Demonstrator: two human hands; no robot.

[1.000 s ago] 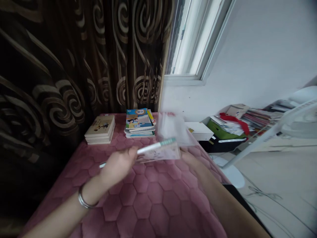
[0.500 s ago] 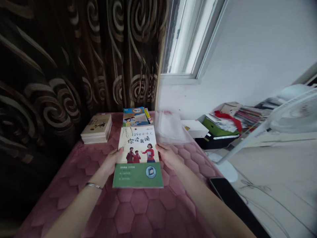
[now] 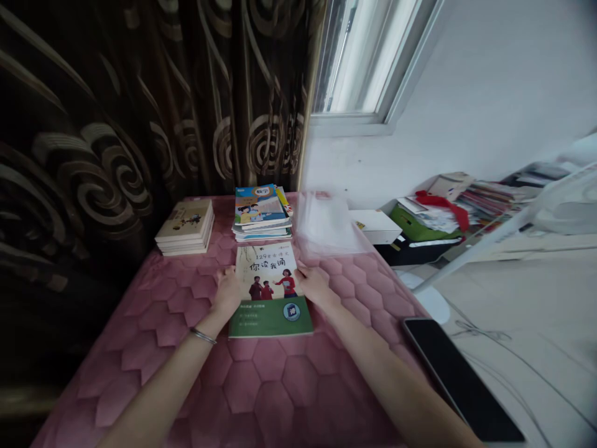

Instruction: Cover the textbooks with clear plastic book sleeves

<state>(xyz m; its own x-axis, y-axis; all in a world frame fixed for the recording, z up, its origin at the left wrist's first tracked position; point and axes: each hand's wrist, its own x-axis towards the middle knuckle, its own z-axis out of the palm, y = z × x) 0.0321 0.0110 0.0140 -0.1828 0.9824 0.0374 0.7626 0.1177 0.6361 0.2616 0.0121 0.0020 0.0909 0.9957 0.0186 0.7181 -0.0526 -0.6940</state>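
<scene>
A book (image 3: 268, 289) with a cream and green cover lies flat at the middle of the table, on or just above the pink quilted cloth (image 3: 275, 379). Its cover shows three drawn people and Chinese characters. My left hand (image 3: 228, 289), with a bracelet at the wrist, is closed on its left edge. On the opposite edge, my right hand (image 3: 313, 285) grips it too, the fingers partly hidden. Just beyond the book sits a stack of books (image 3: 261, 205) with a blue one on top. Further left is a stack of cream books (image 3: 185, 225).
Clear plastic sheeting (image 3: 329, 227) lies at the table's back right. A dark phone-like slab (image 3: 459, 373) rests at the right edge. Beyond are a white box (image 3: 375, 225), a green bag with papers (image 3: 417, 221), and a white fan (image 3: 489, 242). A patterned curtain (image 3: 186, 93) hangs behind.
The book has come down and away from the blue-topped stack, which it partly covered before. Both hands moved with it, still at its sides. The camera view has tilted down.
</scene>
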